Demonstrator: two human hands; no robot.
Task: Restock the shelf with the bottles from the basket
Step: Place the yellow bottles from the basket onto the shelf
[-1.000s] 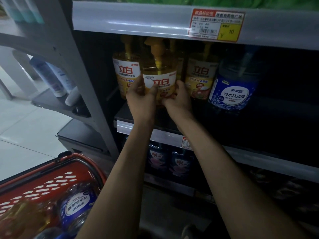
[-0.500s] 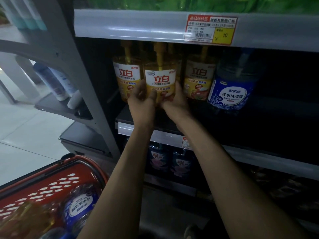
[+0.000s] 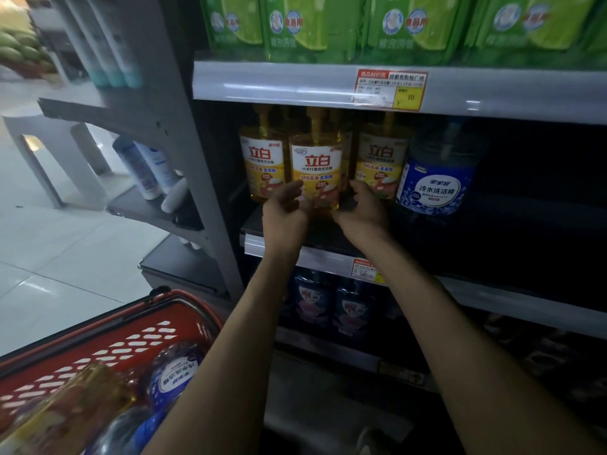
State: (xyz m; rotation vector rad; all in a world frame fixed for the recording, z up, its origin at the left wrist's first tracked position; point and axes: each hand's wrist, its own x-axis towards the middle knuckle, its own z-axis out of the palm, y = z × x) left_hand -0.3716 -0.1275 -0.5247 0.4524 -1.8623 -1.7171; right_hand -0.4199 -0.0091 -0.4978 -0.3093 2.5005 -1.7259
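Upright on the middle shelf [image 3: 279,243] stands a yellow pump bottle [image 3: 316,159], between two bottles of the same kind [image 3: 262,160] [image 3: 381,160]. My left hand [image 3: 285,211] sits at its lower left with loosely curled fingers in front of the label. My right hand [image 3: 363,213] is just off its lower right, a small gap showing, and holds nothing. A blue-labelled bottle [image 3: 433,183] stands further right on the shelf. At the lower left, the red basket [image 3: 138,336] holds another blue-labelled bottle [image 3: 177,376] and a yellow one [image 3: 72,412] lying down.
Green refill pouches [image 3: 410,24] fill the shelf above, behind a price tag [image 3: 389,90]. Dark blue bottles [image 3: 312,300] stand on the shelf below. A grey side rack [image 3: 157,208] with white bottles is on the left, with tiled floor [image 3: 65,257] beyond. The shelf's right part is dark.
Both hands held the middle yellow bottle before; now they have let go of it and drawn back and down a little. The view has tilted upward.
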